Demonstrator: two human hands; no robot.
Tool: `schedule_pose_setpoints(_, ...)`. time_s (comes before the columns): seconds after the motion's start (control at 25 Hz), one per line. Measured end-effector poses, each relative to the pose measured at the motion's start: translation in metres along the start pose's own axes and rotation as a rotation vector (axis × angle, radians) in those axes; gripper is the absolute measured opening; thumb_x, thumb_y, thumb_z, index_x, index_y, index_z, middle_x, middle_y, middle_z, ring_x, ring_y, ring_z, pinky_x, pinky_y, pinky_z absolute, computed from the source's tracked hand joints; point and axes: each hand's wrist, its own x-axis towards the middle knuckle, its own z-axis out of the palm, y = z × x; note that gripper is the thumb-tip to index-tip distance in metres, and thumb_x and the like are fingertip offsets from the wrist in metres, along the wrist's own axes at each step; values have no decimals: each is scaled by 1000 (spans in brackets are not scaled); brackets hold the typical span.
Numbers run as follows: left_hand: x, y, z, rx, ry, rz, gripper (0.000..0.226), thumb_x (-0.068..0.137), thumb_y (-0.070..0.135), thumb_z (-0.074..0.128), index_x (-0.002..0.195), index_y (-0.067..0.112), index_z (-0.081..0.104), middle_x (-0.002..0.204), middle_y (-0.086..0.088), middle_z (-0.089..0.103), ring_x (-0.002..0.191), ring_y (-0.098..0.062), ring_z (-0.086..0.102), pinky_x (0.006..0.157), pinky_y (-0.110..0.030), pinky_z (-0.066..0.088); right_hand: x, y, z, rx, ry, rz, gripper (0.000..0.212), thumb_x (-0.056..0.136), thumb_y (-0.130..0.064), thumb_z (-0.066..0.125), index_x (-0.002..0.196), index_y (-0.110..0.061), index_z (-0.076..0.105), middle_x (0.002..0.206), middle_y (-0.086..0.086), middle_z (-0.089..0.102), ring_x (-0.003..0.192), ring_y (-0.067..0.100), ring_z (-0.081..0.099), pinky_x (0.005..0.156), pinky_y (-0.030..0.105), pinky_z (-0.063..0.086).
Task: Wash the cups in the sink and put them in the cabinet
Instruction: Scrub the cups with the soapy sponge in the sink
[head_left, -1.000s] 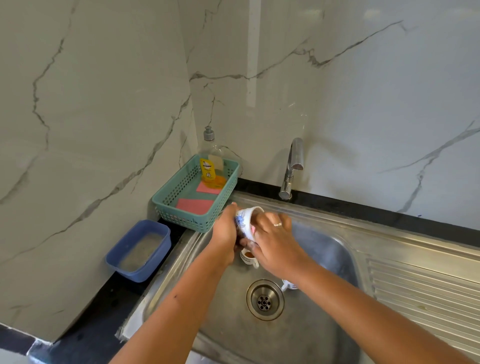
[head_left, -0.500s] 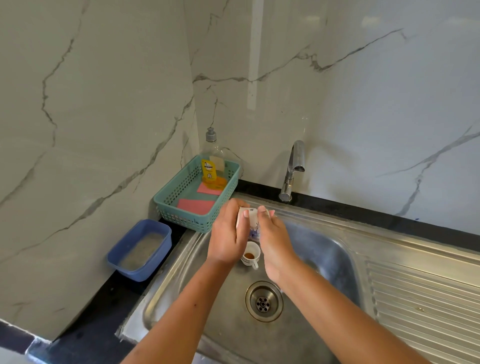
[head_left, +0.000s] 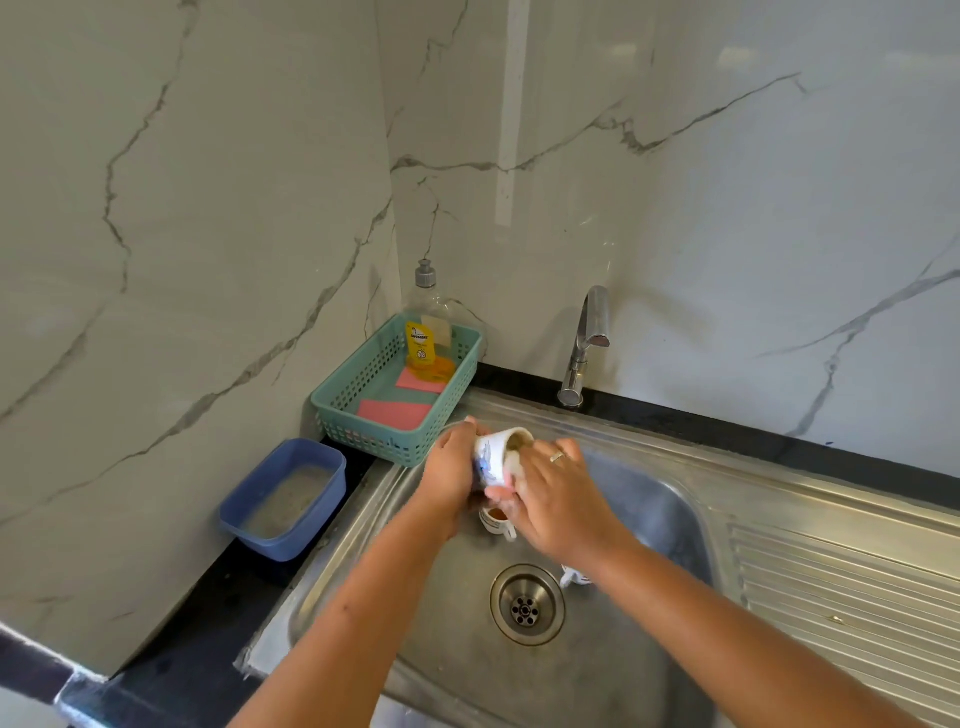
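Over sink (head_left: 649, 499), both hands' grip on cup (head_left: 493, 457), label unreadable

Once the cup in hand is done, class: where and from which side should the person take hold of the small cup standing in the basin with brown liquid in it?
Probably by its handle, coming from the right. The small cup stands upright on the sink floor, mouth up, its handle jutting toward the drain side. Lifting it level by the handle should keep the liquid in until tipped.
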Motion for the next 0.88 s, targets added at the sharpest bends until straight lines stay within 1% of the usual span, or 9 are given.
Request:
schedule_pose_setpoints(0.08,0,6,-6,88,-63,-261,38,98,34,36,83,11,62,56,-4,61,46,-17,55,41,-18,38,-4,15,-1,-123,-52,-201,39,90,-39,45,76,-8,64,79,5,60,76,22,46,70,36,35)
schedule_pose_setpoints(0.16,-2,9,-4,109,-64,-273,40,98,36,36,72,15,57,49,-1,55,40,-14,48,36,-15,30,-2,10,-2,-75,-83,-111,37,88,-39,46,78,-9,66,83,3,58,81,19,44,73,34,34)
schedule_pose_setpoints(0.28,-2,8,4,-37,96,-20,35,98,31,39,71,14,53,57,-3,51,51,-17,47,47,-24,34,4,-27,4,205,-165,393,47,91,-46,39,91,-10,69,92,2,59,88,20,52,78,35,39)
schedule_pose_setpoints(0.36,-2,-3,4,5,237,239,35,99,24,37,71,12,54,60,-3,52,55,-17,48,50,-27,35,17,-45,-4,649,-158,810,47,94,-46,37,100,-10,67,97,4,64,92,22,59,82,40,47)
schedule_pose_setpoints(0.44,-2,-19,2,92,264,529,37,99,23,35,70,11,56,57,5,53,52,-11,48,50,-28,37,30,-54,-14,1125,-104,1278,31,99,-36,41,101,-15,64,94,1,68,88,15,63,78,30,50)
schedule_pose_setpoints(0.52,-6,-25,-1,167,233,716,39,95,31,33,71,10,57,56,5,53,49,-5,48,49,-23,39,36,-67,-22,1275,-32,1456,22,101,-28,40,100,-18,60,87,-3,65,80,9,60,69,21,45)
schedule_pose_setpoints(0.64,-15,1,10,13,263,613,39,98,27,34,73,7,57,57,6,57,49,0,51,45,-14,39,25,-71,-20,803,36,946,32,98,-34,37,103,-10,58,90,-1,60,86,18,58,75,31,42)
schedule_pose_setpoints(0.8,-10,31,6,155,90,-121,37,99,36,38,78,11,56,63,-5,52,49,-14,48,34,-13,34,-3,6,-3,20,-54,-4,31,94,-38,38,104,-15,57,98,2,66,95,17,49,81,38,30)
schedule_pose_setpoints(0.88,-6,29,1,263,-19,-238,38,96,41,42,69,16,50,53,-1,46,40,-13,41,34,-11,29,-6,21,-6,-27,-147,-116,42,98,-42,29,99,-17,64,100,0,67,98,16,48,84,39,28)
